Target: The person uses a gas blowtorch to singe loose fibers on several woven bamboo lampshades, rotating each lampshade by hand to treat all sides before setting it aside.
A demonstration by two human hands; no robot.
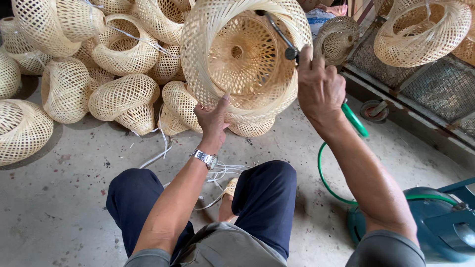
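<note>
The woven shade (242, 59) is held up above a stained concrete floor (64, 198), steadied by the left hand (213, 121) with fingers spread, while a metal torch (284, 42) with green hose (329, 180) is gripped in the right hand's (319, 89) closed fingers, finished shades (123, 96) heaped behind.

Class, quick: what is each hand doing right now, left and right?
Left hand: open, fingertips steadying the rim of the woven bamboo shade.
Right hand: closed around a metal torch nozzle with a green hose.
</note>
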